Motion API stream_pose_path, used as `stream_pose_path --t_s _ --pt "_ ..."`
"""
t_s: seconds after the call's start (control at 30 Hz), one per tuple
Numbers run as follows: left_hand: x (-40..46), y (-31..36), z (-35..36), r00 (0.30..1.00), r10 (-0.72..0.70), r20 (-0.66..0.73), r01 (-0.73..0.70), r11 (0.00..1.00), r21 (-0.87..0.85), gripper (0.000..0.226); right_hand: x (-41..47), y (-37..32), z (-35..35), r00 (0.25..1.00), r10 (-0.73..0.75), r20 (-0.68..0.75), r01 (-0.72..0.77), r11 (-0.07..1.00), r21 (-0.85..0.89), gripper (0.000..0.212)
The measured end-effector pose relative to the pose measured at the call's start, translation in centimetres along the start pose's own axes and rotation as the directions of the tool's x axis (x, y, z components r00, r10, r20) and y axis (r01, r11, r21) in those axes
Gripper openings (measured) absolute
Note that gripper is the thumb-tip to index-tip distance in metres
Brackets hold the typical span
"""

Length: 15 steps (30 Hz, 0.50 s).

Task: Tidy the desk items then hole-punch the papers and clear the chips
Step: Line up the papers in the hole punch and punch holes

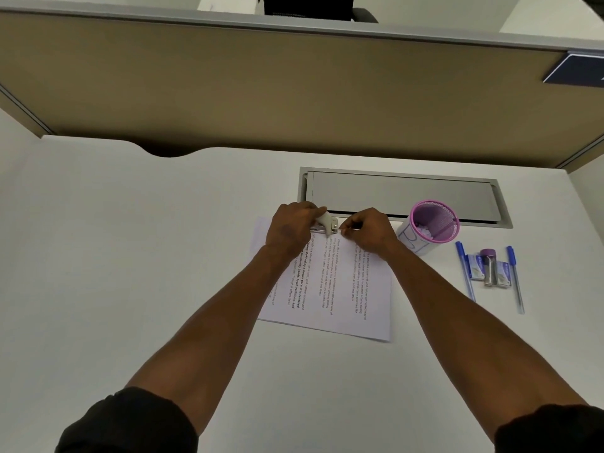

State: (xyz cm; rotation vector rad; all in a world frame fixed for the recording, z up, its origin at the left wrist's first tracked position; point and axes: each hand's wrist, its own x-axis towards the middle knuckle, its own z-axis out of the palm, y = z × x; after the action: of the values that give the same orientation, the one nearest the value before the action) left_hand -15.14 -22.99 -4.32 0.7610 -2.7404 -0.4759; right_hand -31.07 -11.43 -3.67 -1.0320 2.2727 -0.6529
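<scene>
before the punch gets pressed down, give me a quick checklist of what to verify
1. Left hand grips the hole punch: ok.
2. Right hand pinches the far edge of the papers beside the punch: ok.
3. Paper edge fully seated in the punch slot: cannot tell, hands hide it.
4. Sheets squared up: not ok, a lower sheet sticks out on the left.
5. Purple mesh cup within reach for chips: ok.
6. Pens and stapler lie clear of the papers: ok.
</scene>
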Motion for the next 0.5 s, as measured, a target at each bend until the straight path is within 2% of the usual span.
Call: stream_pose_path --t_s 0.17,0.5 --pt "0.0 0.0 -0.1 1.000 0.006 -0.011 -0.006 1.000 0.007 0.036 -0.4 -0.3 -0.3 0.997 -0.019 0.074 0.021 0.999 -0.031 0.012" --pt "0.0 0.0 -0.2 1.000 0.005 0.004 -0.005 1.000 -0.026 0.037 -1.3 0.8 -0.2 0.996 -0.050 0.074 0.051 0.998 -0.022 0.006"
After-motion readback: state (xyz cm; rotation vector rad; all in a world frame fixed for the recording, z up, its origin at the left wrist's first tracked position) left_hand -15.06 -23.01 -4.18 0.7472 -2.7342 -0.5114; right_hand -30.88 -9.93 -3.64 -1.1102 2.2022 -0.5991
